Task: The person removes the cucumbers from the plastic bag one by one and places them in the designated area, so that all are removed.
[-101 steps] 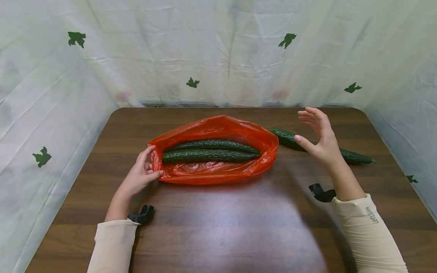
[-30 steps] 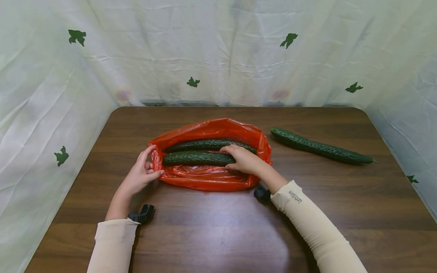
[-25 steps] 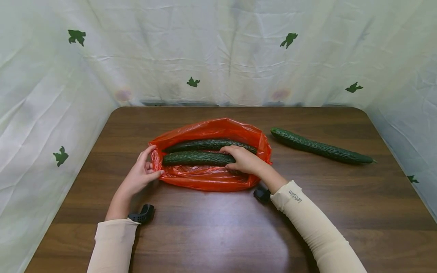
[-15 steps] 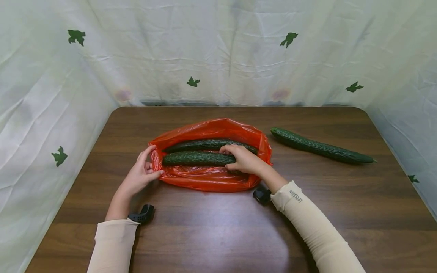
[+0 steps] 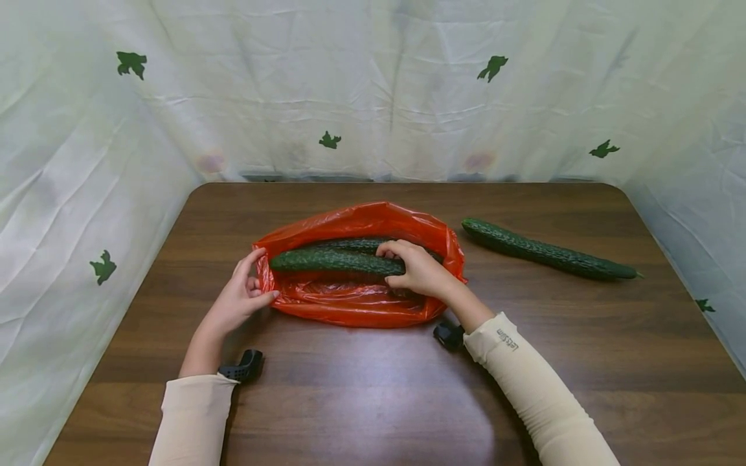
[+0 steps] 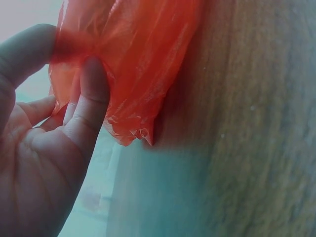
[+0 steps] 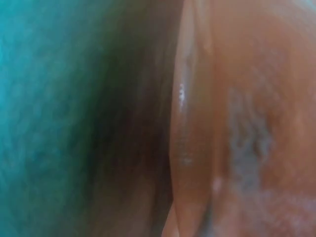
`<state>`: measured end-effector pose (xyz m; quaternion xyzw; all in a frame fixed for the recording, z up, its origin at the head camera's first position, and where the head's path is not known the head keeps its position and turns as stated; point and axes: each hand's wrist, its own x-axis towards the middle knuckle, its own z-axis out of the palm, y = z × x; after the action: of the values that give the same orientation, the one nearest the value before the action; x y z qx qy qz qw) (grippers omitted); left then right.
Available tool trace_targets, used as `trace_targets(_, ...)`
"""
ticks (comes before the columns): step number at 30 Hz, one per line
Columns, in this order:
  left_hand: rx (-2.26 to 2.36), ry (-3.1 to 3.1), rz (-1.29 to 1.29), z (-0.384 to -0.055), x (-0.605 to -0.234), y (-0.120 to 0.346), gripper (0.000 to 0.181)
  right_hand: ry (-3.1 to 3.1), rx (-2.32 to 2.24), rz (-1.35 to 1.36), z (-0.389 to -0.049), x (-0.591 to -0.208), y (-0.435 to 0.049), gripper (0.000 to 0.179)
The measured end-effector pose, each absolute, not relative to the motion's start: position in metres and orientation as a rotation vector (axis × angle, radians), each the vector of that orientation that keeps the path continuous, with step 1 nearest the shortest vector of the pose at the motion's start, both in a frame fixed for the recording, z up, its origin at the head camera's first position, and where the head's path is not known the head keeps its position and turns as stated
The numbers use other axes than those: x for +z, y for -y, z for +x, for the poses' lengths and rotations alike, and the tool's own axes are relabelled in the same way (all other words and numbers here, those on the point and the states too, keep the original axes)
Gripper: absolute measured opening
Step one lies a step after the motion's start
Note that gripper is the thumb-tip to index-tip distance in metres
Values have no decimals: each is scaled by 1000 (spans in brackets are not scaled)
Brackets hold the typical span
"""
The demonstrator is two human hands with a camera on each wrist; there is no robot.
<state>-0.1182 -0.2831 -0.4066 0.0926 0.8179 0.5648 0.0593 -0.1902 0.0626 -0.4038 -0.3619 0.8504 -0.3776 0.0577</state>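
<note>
A red plastic bag (image 5: 350, 315) lies with its mouth spread wide at mid-table. My left hand (image 5: 236, 294) pinches its left end; in the left wrist view the thumb and fingers of that hand (image 6: 54, 133) hold the thin red film of the bag (image 6: 133, 64). Inside the bag, my right hand (image 5: 418, 268) grips the right part of a dark green cucumber (image 5: 332, 261), whose left end is tipped up. A second cucumber (image 5: 355, 244) lies behind it, partly covered. The right wrist view is blurred, mostly filled by the bag's film (image 7: 276, 74).
Another cucumber (image 5: 548, 252) lies slantwise on the wooden table (image 5: 373, 388), right of the bag. A pale curtain (image 5: 373, 97) with green bird shapes surrounds the table's back and sides. A black wrist device (image 5: 245, 366) sits on the left wrist.
My right hand came from above the right-hand cucumber into the bag and took hold of the front cucumber. That cucumber's left end has just risen and shifted back. The left hand stays put.
</note>
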Motion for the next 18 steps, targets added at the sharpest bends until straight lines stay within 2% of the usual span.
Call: trace_targets(18, 1742, -2468, 301, -120, -408, 282, 83, -2565, -1408, -1175, -185, -388, -63, 43)
